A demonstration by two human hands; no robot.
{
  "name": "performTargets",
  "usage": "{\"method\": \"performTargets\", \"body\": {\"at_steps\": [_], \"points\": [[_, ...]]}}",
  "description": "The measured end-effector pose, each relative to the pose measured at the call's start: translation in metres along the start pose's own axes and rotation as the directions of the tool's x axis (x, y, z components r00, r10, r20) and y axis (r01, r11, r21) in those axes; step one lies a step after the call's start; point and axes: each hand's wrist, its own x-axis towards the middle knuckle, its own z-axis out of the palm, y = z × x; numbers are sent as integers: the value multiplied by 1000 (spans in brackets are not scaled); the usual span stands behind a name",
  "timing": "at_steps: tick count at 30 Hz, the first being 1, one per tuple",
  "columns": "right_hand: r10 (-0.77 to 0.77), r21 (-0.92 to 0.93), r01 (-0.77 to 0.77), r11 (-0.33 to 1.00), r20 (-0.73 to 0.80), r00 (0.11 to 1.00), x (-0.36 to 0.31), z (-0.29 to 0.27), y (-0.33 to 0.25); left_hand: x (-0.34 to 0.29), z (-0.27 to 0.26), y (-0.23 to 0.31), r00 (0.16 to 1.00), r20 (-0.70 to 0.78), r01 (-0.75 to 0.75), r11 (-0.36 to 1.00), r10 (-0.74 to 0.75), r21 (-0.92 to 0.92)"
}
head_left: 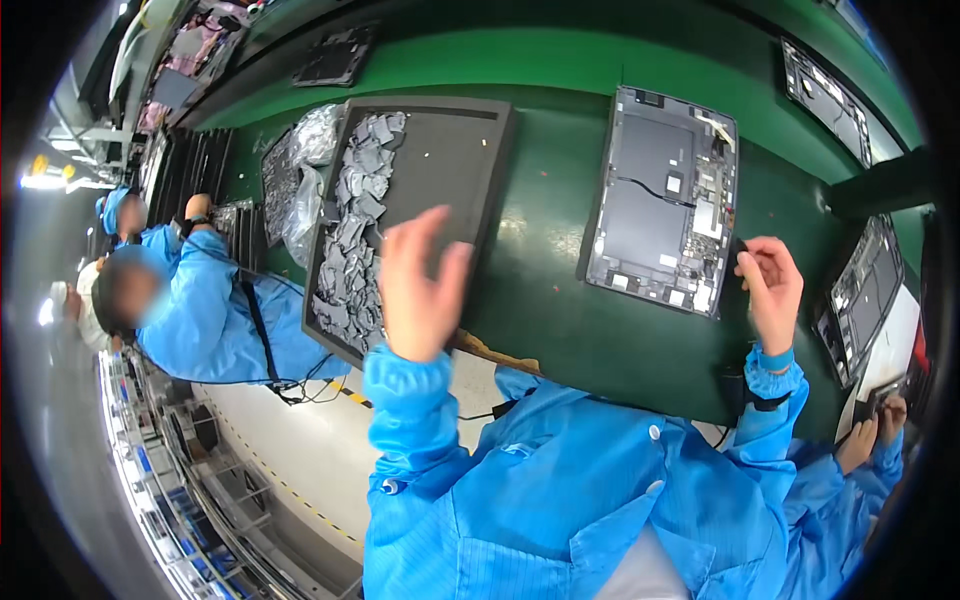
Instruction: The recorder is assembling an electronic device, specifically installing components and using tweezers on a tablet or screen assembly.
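My left hand [421,290] hovers over the right part of a black tray [497,150], with its fingers apart and nothing in them. Along the tray's left side lies a heap of small grey, crumpled-looking pieces [362,185]. To the right, an opened tablet [640,150] lies on the green table, its circuit board and a thin black cable [655,191] exposed. Beside the tablet's right edge, my right hand [775,290] is closed in a pinch. A small dark piece [738,247] shows at its fingertips; its exact kind is too small to tell.
Clear plastic bags [305,190] lie left of the tray. More opened tablets [828,100] stand on the right, near a dark green post [880,186]; another dark panel [335,55] is at the back. Co-workers in blue sit at left [215,320] and lower right [850,490].
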Motion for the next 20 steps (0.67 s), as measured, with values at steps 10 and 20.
{"method": "performTargets", "body": {"at_steps": [10,20], "points": [[-7,72,5,997,27,1000,5,1,1,50,2,-142,964,-149,259,896,-218,361],[-15,4,16,1000,-115,993,-7,-22,-7,73,-3,-187,980,-82,199,851,-182,485]]}}
